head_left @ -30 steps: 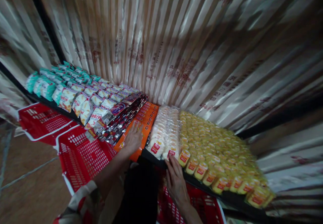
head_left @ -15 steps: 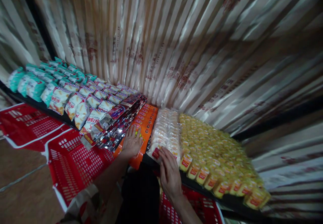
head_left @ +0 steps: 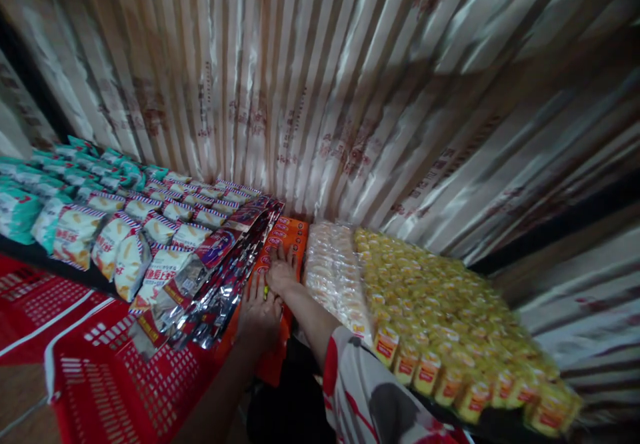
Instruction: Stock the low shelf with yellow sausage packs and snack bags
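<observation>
My left hand point(head_left: 259, 316) lies flat on a flat orange snack bag point(head_left: 295, 231), fingers stretched out. Just beyond it my right hand point(head_left: 282, 273) rests farther up the same orange surface, its fingers spread. Neither hand is wrapped around anything. Shiny dark red and silver packets point(head_left: 227, 277) lie in a leaning row along the left side of the orange bag. On its right are rows of clear-wrapped pale pastries point(head_left: 330, 264). My forearms hide part of the near end of the orange bag.
Yellow packaged cakes point(head_left: 440, 317) fill the shelf's right side. White striped snack bags point(head_left: 123, 251) and teal bags point(head_left: 17, 211) stand to the left. Red plastic baskets point(head_left: 110, 377) sit below the shelf edge. Pleated printed sheeting point(head_left: 320, 84) hangs behind.
My right hand has left the clear-wrapped pastries and moved left and away onto the orange bag. My left hand stays on the bag. The view has shifted, so the shelf's left side appears lower.
</observation>
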`<state>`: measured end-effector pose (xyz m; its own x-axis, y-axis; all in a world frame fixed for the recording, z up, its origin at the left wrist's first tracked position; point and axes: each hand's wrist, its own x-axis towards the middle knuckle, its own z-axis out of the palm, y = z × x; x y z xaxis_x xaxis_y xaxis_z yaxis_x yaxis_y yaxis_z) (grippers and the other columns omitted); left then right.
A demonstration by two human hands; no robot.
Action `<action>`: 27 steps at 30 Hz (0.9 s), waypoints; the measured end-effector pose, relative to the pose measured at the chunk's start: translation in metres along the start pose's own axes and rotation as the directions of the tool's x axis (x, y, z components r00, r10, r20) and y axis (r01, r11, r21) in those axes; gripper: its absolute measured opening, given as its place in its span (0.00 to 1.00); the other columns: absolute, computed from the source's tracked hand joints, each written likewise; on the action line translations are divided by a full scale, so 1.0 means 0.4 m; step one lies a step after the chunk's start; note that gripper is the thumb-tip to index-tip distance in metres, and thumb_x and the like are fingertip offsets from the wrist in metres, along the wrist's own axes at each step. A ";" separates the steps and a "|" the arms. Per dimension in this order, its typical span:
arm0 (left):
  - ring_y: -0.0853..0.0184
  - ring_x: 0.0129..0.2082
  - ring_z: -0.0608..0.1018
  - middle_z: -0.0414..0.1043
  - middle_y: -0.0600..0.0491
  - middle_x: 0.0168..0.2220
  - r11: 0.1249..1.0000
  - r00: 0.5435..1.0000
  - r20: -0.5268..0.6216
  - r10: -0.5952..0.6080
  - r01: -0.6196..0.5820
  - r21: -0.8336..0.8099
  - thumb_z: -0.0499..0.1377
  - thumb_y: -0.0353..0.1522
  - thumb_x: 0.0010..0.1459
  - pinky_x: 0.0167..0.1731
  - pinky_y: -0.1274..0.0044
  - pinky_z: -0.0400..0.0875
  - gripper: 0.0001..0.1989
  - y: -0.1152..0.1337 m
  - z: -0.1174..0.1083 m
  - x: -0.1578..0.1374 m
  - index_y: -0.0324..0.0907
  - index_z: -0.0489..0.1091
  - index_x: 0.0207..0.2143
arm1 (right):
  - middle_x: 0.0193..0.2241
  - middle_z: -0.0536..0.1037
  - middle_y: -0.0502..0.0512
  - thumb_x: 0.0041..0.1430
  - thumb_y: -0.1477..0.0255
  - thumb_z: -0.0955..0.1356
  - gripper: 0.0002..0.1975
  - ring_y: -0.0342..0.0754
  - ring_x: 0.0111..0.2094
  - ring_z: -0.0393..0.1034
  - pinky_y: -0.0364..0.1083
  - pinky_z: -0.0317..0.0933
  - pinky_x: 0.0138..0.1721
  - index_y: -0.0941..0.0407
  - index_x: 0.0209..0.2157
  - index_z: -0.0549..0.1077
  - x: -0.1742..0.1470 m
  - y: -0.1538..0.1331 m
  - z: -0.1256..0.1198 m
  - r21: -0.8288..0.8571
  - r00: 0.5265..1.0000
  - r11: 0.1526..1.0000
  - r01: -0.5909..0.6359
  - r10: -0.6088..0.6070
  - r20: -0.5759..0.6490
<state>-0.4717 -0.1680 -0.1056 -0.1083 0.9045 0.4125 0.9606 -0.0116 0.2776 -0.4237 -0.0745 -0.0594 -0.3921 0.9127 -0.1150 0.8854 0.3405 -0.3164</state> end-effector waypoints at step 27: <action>0.54 0.63 0.53 0.64 0.45 0.57 0.996 0.991 0.102 0.089 -0.089 -0.007 0.46 0.30 0.59 0.59 0.52 0.48 0.18 0.010 -0.029 0.009 0.41 0.71 0.46 | 0.65 0.41 0.59 0.63 0.68 0.53 0.28 0.58 0.65 0.28 0.65 0.28 0.60 0.58 0.64 0.47 0.023 0.001 -0.003 -0.063 0.993 0.992 -0.105 0.108 0.048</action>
<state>-0.4713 -0.1697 -0.0930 0.0045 0.9387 0.3447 0.9646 -0.0950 0.2461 -0.4269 -0.0657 -0.0596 -0.3057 0.9323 -0.1933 0.9356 0.2565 -0.2426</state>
